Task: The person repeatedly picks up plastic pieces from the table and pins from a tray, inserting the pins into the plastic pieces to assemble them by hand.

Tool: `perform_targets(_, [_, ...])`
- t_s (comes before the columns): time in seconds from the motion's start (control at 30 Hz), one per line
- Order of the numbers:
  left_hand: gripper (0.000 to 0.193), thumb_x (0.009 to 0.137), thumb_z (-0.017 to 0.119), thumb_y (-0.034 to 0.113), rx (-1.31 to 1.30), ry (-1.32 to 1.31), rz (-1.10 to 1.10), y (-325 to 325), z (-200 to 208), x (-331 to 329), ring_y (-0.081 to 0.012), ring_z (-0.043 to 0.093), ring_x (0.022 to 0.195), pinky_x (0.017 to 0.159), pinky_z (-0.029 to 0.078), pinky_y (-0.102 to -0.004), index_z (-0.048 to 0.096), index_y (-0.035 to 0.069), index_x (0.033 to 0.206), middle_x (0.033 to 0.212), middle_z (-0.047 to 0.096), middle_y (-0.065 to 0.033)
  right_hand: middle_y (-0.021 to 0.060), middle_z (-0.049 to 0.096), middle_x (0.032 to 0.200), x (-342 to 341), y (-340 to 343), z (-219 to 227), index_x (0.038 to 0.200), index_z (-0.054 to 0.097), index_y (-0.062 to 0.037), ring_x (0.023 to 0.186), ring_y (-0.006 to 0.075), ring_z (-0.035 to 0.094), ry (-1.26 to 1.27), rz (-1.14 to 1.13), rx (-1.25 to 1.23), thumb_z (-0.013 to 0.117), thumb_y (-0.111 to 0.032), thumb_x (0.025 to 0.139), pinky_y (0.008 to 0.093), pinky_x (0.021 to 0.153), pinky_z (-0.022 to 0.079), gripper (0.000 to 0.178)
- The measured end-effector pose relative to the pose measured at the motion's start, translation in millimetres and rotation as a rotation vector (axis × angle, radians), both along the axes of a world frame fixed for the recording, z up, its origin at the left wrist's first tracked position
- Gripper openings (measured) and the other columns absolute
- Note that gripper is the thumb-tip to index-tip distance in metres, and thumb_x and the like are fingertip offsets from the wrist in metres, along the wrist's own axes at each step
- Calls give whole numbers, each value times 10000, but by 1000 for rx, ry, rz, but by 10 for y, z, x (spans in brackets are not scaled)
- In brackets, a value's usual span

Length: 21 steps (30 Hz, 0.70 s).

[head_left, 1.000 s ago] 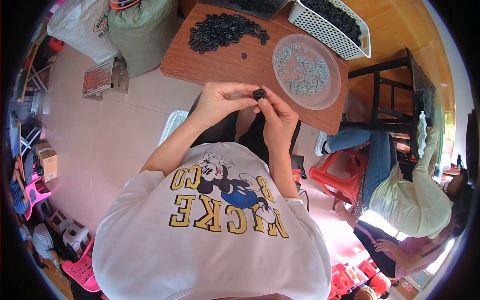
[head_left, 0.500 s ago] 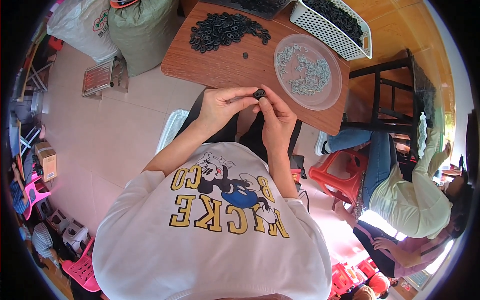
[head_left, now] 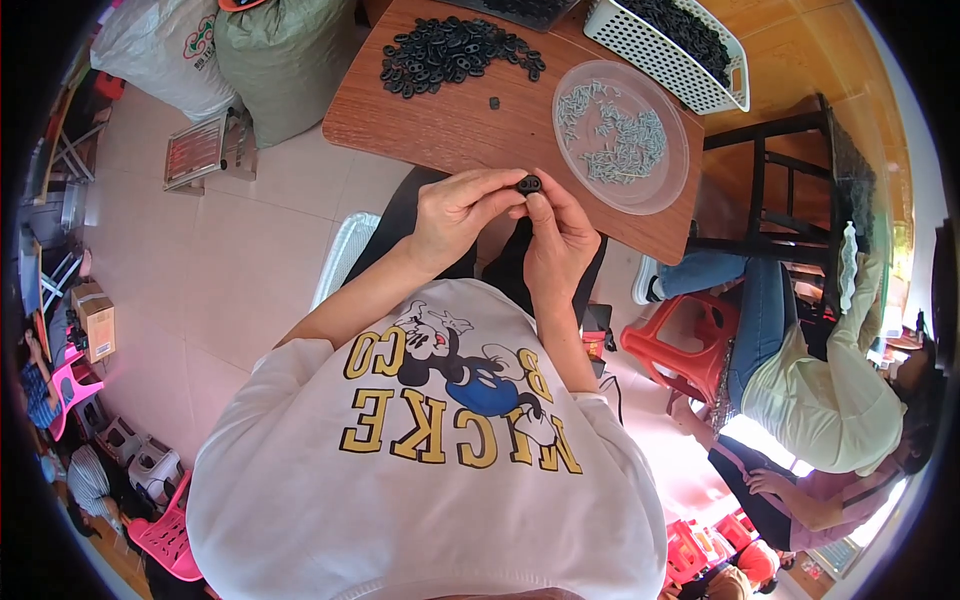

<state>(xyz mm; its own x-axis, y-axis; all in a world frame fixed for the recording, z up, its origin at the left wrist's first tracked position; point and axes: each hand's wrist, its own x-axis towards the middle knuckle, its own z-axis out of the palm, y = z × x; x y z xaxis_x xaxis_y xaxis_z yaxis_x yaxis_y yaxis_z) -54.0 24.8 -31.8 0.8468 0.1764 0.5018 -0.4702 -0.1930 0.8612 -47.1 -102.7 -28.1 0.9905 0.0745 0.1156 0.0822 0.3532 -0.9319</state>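
I have both hands together over my lap, just short of the table (head_left: 450, 130) edge: my left hand (head_left: 455, 212) and right hand (head_left: 553, 240) pinch one small black part (head_left: 529, 184) between the fingertips. The grip looks thin; if a finger slips, I judge the part drops to the floor, well away from the black pile (head_left: 450, 52) and the clear dish (head_left: 680, 170) of metal pieces.

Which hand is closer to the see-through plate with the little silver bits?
Right. The right hand sits just below the clear plate; the left hand is farther off, on its left.
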Motion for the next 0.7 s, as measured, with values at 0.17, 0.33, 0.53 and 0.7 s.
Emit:
perform_targets(0.17, [243,745,669,-37,98,-102,54,-22,8,36,-200,664,791,681,533,-262,650,-19,987,894,675,-126,93,653,945,0,31,18,1107,603,43,737,117,613,-55,-69,6,586,-8,867,204,692,489,246])
perform_targets(0.33, [233,748,678,2,102,-124,52,-43,7,69,-198,668,774,660,531,-264,654,0,980,885,680,-102,98,653,936,-2,21,-5,1099,603,51,730,125,616,-69,-102,-14,588,-7,865,206,688,489,242])
perform_targets(0.53, [252,751,688,31,63,-49,-77,35,36,113,-172,669,768,653,535,-252,655,17,1001,894,682,-91,113,655,936,36,-38,45,1085,606,56,716,142,621,-5,-47,66,594,18,849,223,687,498,239])
perform_targets(0.7, [281,745,700,32,68,-25,-161,70,75,149,-157,666,782,665,544,-247,649,15,1021,912,676,-97,121,655,951,40,-43,60,1074,610,58,738,149,622,14,-49,138,603,27,836,232,688,504,240])
